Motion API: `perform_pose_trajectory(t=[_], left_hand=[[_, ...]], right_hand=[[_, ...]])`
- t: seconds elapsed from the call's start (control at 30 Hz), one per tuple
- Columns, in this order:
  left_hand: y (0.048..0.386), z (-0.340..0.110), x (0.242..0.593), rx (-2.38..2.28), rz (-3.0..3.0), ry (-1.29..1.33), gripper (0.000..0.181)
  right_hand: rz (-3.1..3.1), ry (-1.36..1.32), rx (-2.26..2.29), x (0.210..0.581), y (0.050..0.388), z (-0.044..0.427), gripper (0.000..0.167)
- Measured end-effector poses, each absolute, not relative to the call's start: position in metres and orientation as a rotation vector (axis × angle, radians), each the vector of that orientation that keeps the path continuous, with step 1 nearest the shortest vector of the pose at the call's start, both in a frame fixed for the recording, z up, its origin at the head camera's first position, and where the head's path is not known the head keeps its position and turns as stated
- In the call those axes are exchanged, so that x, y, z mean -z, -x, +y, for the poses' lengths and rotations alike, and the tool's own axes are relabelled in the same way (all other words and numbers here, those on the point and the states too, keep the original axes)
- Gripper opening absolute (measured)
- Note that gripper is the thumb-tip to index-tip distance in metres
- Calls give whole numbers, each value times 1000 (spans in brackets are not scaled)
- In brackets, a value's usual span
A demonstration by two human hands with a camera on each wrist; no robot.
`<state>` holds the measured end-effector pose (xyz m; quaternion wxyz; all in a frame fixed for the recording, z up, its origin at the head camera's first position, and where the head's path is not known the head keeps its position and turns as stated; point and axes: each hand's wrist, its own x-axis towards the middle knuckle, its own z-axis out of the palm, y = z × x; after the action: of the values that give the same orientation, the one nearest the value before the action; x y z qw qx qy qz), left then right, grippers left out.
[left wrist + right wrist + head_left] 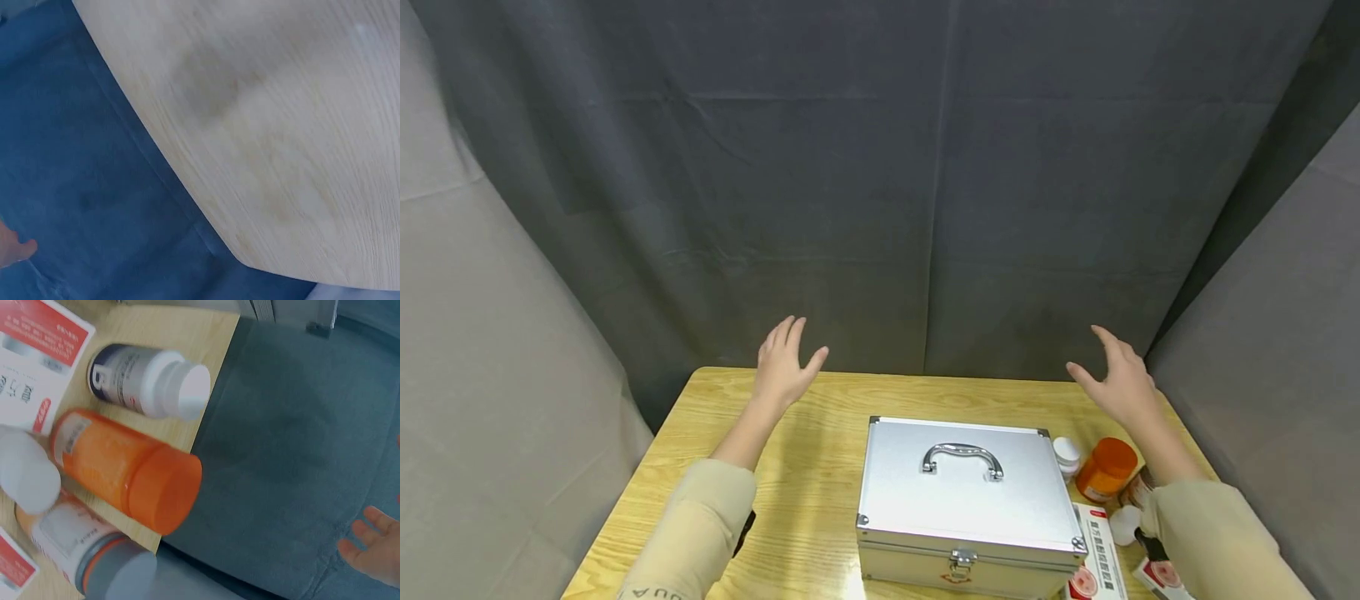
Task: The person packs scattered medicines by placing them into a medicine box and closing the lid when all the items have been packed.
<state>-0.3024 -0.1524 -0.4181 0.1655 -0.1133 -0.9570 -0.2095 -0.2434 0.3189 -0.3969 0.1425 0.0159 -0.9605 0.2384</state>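
A silver metal case (958, 492) with a chrome handle (962, 452) on its lid and a front latch (961, 562) sits on the wooden table, lid down. My left hand (782, 367) hovers over the table's back left part, fingers spread, holding nothing. On the other side, my right hand (1120, 379) is raised above the back right part, its fingers apart and nothing in them. Below the right forearm stand an orange bottle (119, 465), a white bottle with a dark label (147, 381) and a grey-capped bottle (87, 550).
White-and-red medicine boxes (1101, 554) lie to the right of the case, beside another white-capped bottle (1125, 525). Wood tabletop (805, 483) extends left of the case. A dark curtain (850, 208) hangs behind the table, with pale cloth (490, 375) at the sides.
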Motion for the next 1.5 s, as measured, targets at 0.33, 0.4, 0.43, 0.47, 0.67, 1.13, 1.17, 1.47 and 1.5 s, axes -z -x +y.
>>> perform_pose_trajectory(t=[0.33, 0.4, 0.43, 0.47, 0.67, 1.13, 1.17, 1.47, 1.5], left_hand=[[262, -137, 442, 1050, -2573, 392, 60], [253, -133, 446, 1134, -2551, 385, 58], [249, -131, 448, 1166, -2543, 379, 57], [245, -128, 450, 1194, -2535, 377, 57], [217, -117, 461, 1315, -2513, 381, 56], [166, -93, 491, 1581, -2564, 402, 60], [163, -92, 493, 1600, -2569, 404, 60], [143, -86, 500, 1737, -2581, 383, 61], [142, -86, 500, 1755, -2576, 380, 60]], right_hand=[[-2679, -90, -973, 410, 209, 308, 68], [-2676, -96, -1013, 413, 201, 306, 67], [-2674, -94, -1025, 414, 197, 304, 67], [-2670, -94, -1047, 416, 193, 303, 66], [-2653, -76, -1144, 427, 168, 294, 63], [-2771, 110, -1264, 446, 128, 289, 59], [-2781, 128, -1276, 447, 125, 289, 59], [-2774, 212, -1463, 465, 106, 288, 54], [-2773, 218, -1471, 467, 105, 288, 54]])
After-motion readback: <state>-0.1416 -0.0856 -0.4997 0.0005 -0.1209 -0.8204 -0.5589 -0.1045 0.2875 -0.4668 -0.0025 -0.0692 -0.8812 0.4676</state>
